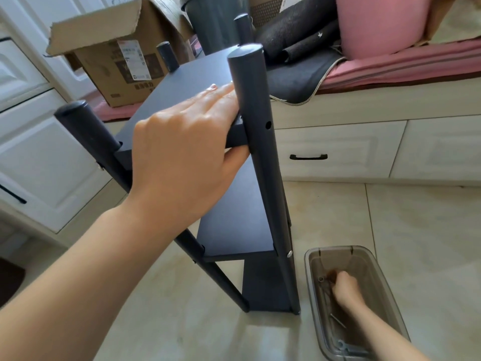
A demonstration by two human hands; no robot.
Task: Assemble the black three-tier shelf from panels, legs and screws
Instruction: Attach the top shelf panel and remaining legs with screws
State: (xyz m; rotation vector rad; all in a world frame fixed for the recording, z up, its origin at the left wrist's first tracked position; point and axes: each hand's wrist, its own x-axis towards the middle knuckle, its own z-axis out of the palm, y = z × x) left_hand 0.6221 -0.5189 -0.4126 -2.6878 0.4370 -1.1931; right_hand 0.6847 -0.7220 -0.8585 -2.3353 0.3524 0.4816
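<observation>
Currently the left hand (182, 149) grips the top panel (187, 100) of the upright shelf (242, 217) beside the near leg (256, 131). Right hand (345, 289) reaches into the tray (315, 280) on the floor; grip cannot be told.

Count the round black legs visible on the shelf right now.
4. Near-right black leg beside the left hand; near-left leg; far-left leg top; far-right leg top, behind the top panel. None seems hidden.
</observation>
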